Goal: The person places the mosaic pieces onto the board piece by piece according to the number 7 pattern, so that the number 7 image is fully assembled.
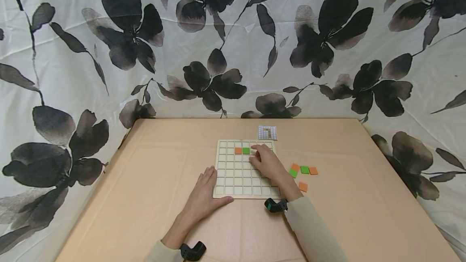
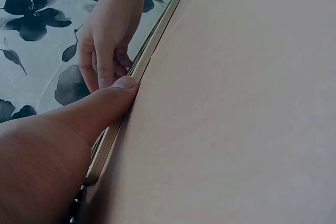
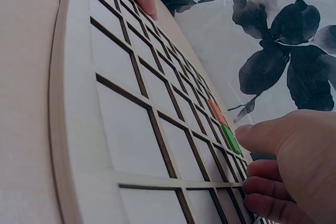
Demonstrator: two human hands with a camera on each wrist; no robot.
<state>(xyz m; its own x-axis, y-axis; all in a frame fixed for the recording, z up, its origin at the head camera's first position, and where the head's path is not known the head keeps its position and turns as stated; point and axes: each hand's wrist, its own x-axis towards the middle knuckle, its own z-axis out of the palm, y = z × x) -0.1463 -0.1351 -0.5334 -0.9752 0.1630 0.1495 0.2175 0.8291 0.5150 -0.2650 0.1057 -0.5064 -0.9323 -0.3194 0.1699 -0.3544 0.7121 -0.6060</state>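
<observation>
A pale square grid board (image 1: 238, 172) lies on the table, with an orange tile (image 1: 238, 151) and a green tile (image 1: 246, 151) side by side in an upper row. My left hand (image 1: 204, 193) rests along the board's left side, fingers extended and thumb (image 2: 126, 83) at its near edge. Over the upper right cells is my right hand (image 1: 265, 161), its fingertips just right of the green tile. In the right wrist view the thumb (image 3: 244, 132) lies close to the green tile (image 3: 231, 140) with lower fingers curled; I cannot tell whether a tile is pinched there.
Several loose orange and green tiles, among them a green tile (image 1: 305, 170) and an orange tile (image 1: 303, 186), lie right of the board. A small printed grid card (image 1: 267, 132) sits beyond its far edge. Floral cloth (image 1: 269, 43) hangs behind the table (image 1: 164, 153).
</observation>
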